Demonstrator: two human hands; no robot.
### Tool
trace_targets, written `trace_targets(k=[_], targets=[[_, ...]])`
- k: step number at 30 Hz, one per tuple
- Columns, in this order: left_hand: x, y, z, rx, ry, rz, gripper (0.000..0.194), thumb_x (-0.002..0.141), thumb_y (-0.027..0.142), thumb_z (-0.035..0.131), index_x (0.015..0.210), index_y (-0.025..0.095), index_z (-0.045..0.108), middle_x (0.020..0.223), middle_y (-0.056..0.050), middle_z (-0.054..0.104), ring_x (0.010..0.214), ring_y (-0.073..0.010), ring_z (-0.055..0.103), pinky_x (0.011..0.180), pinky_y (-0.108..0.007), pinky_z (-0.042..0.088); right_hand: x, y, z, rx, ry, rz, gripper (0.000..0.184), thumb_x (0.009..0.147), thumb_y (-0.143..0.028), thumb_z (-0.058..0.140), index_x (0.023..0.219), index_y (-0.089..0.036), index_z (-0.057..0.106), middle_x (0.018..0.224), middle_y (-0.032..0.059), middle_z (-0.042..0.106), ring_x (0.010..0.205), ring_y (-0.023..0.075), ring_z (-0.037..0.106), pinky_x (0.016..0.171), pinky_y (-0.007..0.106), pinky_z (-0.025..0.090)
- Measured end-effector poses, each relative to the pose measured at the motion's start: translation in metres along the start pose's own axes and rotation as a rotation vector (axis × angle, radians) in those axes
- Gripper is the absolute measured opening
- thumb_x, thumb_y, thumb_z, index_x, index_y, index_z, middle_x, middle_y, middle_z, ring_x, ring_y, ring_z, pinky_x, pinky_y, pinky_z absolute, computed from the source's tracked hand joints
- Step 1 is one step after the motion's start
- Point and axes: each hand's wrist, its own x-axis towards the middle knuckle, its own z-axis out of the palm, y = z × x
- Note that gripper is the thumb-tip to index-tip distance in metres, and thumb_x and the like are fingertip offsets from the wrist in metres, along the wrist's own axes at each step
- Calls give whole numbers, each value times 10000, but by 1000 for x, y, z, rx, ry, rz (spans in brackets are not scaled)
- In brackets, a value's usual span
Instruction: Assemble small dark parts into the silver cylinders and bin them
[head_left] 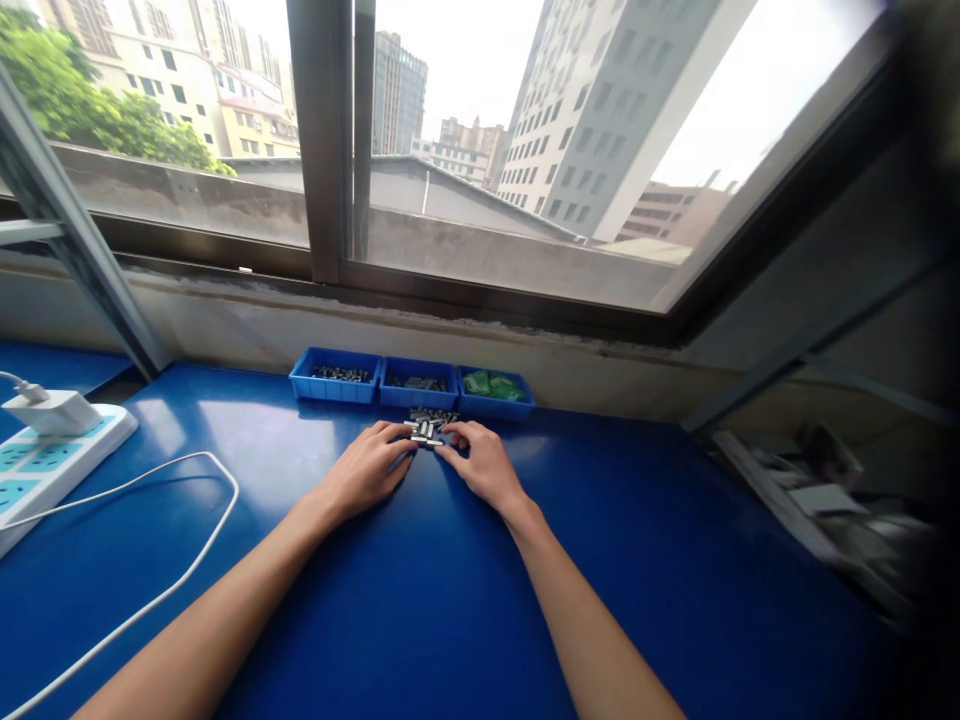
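Three blue bins point(418, 398) beyond small metal pins point(427, 431); your left hand point(371, 460) left of pins, right hand point(486, 465) opposite; both half-curled, grip unclear.

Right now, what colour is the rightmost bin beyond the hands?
The rightmost bin is blue, best seen in the head view.

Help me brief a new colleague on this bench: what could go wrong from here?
The small metallic-looking pieces lie loose between the left hand and right hand, so a nudge could scatter them. They sit just in front of the middle blue tray, so strays might mix with its contents. The white cable loops beside the left forearm, which might snag it.
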Motion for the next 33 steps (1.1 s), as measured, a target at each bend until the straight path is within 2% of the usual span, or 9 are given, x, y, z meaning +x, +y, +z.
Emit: trace_targets(k=[4,8,11,13,15,18,23,27,33], targets=[[0,0,-1,0,-8,-8,283,945,227,522,1194,215,657,1308,-109,606,1196,-262,541,1021,-452,498,0,4,-7,41,-71,4,172,838,-305,696,970,-203,740,819,41,657,718,167,607,690,292,469],[0,3,-3,5,-6,-5,289,950,221,511,1203,222,650,1322,-112,597,1209,-270,531,1028,-469,492,-2,6,-21,1,-95,33,401,718,-395,801,1068,-215,730,803,28,667,662,162,586,642,288,453],[1,5,-5,4,-9,-9,260,953,225,506,1158,224,665,1336,-111,586,1219,-280,520,1021,-481,494,-2,6,-31,-8,-164,61,199,779,-389,735,841,-201,754,733,36,671,641,170,590,601,284,439],[2,7,-6,4,-5,-9,250,954,222,504,1140,225,669,1336,-107,585,1220,-282,516,1020,-484,493,-2,5,-33,22,-153,74,185,820,-371,691,771,-200,740,742,44,689,658,178,608,614,289,446],[3,9,-7,4,-1,-7,252,955,218,501,1145,228,667,1330,-102,588,1216,-280,514,1019,-480,492,-1,2,-31,138,-116,108,189,835,-375,679,788,-199,732,785,46,716,700,185,641,655,295,468],[3,9,-8,1,13,-6,260,950,205,505,1158,233,660,1315,-97,594,1209,-275,514,1016,-472,492,1,-4,-23,530,-82,246,249,817,-430,708,858,-184,721,801,48,738,719,179,677,690,291,505],[4,7,-6,2,31,7,260,949,206,507,1159,239,656,1293,-98,603,1195,-272,516,1003,-467,499,4,-15,-13,1078,-93,500,358,743,-494,785,839,-153,730,746,52,733,619,118,659,617,231,513],[4,10,-5,46,21,14,328,959,210,487,1261,245,609,1361,-98,569,1243,-289,480,1031,-488,472,3,-19,-14,1193,-88,571,353,718,-480,812,832,-153,745,728,48,733,598,107,664,593,212,515],[3,22,-4,170,-82,14,440,1004,288,411,1436,223,470,1536,-104,410,1415,-364,300,1095,-572,382,5,-15,-12,1075,38,418,319,664,-363,860,890,-166,750,844,54,760,765,150,709,752,255,551]])
